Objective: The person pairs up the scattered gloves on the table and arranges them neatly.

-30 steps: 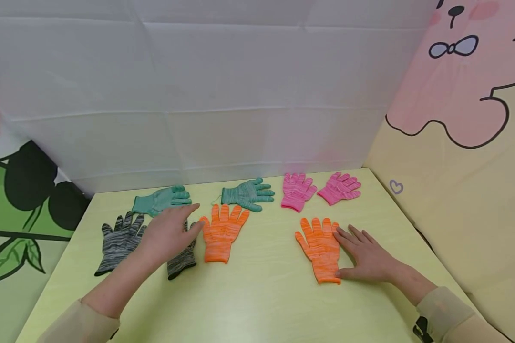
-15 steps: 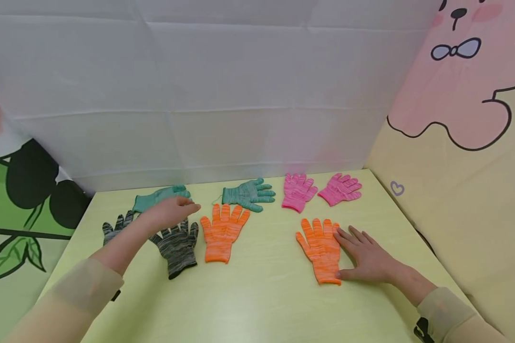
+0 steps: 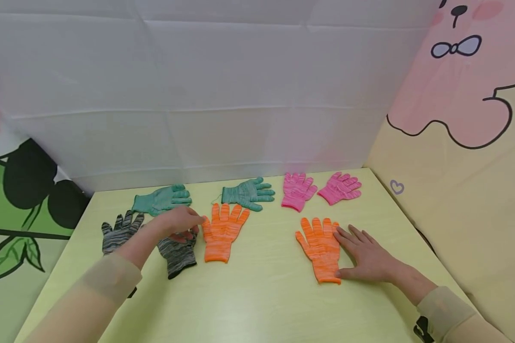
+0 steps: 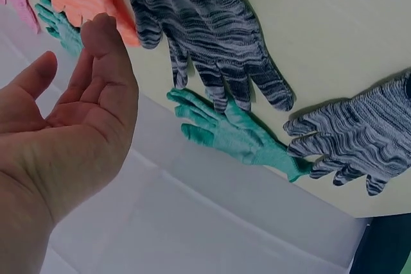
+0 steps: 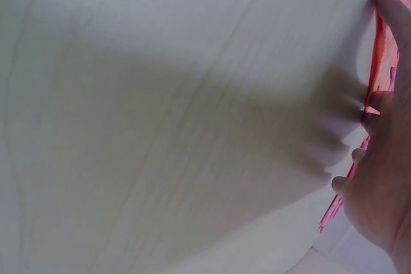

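In the head view my left hand (image 3: 178, 223) is over the right grey-black glove (image 3: 178, 257), covering part of its fingers. Its fingertips come up to the left edge of an orange glove (image 3: 221, 236); whether they touch it I cannot tell. The left wrist view shows the left hand's fingers loosely bent, thumb apart, nothing between them. My right hand (image 3: 366, 257) lies with spread fingers at the right edge of another orange glove (image 3: 322, 252), its fingertips and thumb touching that edge. Another grey-black glove (image 3: 118, 236) lies partly behind the left forearm.
Two teal gloves (image 3: 249, 193) lie along the back of the pale yellow table (image 3: 257, 305). Two pink gloves (image 3: 298, 191) lie at the back right. A white cloth wall (image 3: 240, 85) stands behind, with printed cloth on both sides.
My left hand first drew back over the grey-black gloves, then came down and right, beside the left orange glove. The right hand has stayed in place. No glove has visibly moved.
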`<state>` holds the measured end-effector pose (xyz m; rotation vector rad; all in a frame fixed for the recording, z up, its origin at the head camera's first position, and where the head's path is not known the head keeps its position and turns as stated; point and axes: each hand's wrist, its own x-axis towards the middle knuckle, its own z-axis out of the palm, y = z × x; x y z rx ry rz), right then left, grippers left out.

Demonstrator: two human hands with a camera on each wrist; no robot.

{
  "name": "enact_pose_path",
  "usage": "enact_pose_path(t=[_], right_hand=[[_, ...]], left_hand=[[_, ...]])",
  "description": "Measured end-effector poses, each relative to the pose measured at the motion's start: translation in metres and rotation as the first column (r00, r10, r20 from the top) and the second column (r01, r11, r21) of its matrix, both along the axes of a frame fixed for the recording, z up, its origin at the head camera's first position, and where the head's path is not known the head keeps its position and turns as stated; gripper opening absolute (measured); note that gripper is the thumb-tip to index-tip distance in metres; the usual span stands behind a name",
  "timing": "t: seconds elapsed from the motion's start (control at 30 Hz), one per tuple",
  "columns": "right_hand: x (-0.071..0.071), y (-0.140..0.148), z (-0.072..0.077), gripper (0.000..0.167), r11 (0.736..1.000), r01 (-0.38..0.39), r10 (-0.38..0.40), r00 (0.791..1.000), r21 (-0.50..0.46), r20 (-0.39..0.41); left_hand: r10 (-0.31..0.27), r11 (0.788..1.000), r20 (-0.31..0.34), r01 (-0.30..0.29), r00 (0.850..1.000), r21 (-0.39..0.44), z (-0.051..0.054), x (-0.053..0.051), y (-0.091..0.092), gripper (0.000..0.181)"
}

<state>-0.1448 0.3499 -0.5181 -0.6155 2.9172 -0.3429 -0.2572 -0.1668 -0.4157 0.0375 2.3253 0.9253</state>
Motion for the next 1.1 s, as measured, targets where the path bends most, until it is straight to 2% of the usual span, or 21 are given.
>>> enact_pose_path(t=[0.33,0.53,0.73,0.8,1.1], right_hand=[[0.0,-0.001,0.0,0.11,1.0,-0.008,0.007,1.0,-0.007,-0.028],[0.0,-0.001,0.001,0.111,1.0,-0.005,0.005,1.0,-0.005,-0.016],[0.0,0.0,0.001,0.11,1.0,-0.004,0.004,1.0,-0.003,-0.026],[0.001,0.0,0.001,0.11,1.0,-0.002,0.002,1.0,-0.004,-0.025],[-0.001,-0.001,0.001,0.11,1.0,-0.002,0.003,1.0,0.011,-0.015]], left_hand=[[0.024,0.994,0.019,-0.022,1.0,-0.11,-0.012,-0.007,0.01,0.033],[-0.055,0.974,-0.023,0.048,0.998,-0.221,-0.023,-0.01,0.016,0.034],[-0.169,0.923,-0.099,0.123,0.981,-0.364,-0.026,-0.007,0.024,0.04],[-0.181,0.913,-0.115,0.124,0.977,-0.389,-0.026,-0.004,0.027,0.038],[-0.165,0.907,-0.153,0.089,0.974,-0.412,-0.035,-0.004,0.034,0.029]])
